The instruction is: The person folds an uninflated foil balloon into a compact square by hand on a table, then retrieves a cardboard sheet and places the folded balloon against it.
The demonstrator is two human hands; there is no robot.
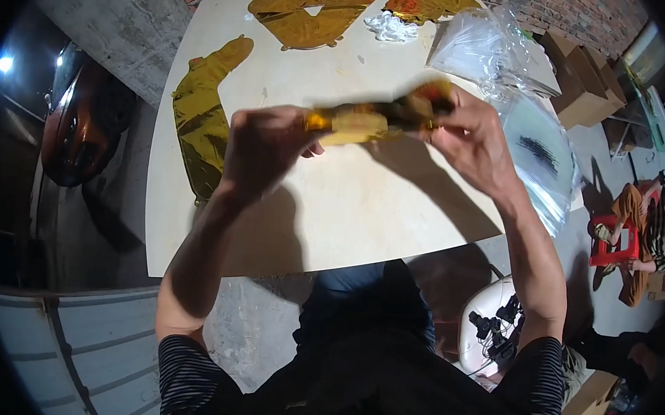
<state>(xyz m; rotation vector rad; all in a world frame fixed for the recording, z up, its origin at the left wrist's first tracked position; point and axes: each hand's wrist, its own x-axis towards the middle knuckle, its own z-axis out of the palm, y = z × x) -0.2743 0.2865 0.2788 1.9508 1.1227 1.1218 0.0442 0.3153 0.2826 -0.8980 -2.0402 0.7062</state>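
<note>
Gold foil piece [359, 124] (blurred here) held above the pale table [348, 201], its nine-o'clock end gripped by the left hand [263, 150], its three-o'clock end by the right hand [477, 144].

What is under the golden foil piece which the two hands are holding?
Under the golden foil piece, held between left hand and right hand, the pale tabletop shows, partly shadowed. What the foil covers cannot be seen.
</note>
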